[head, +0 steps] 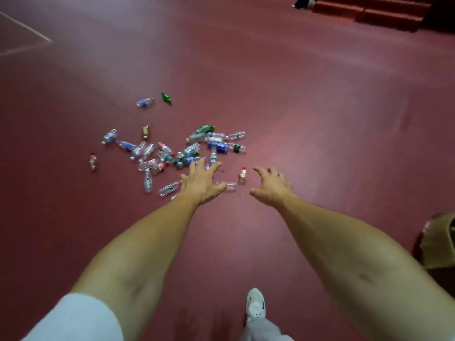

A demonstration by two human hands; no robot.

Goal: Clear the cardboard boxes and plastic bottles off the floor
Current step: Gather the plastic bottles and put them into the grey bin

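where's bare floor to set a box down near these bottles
Bare floor lies between the pile and the shoe, and right of the pile toward the steps. Crowded: the pile ahead of the left hand, with strays around its left and far sides.

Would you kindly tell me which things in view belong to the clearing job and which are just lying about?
Belongs to the job: pile of plastic bottles; blue-label bottle and green bottle lying apart beyond it; cardboard box at the right edge; left hand and right hand, both empty.
Just there: red steps; dark object beside them; white floor line; white shoe.
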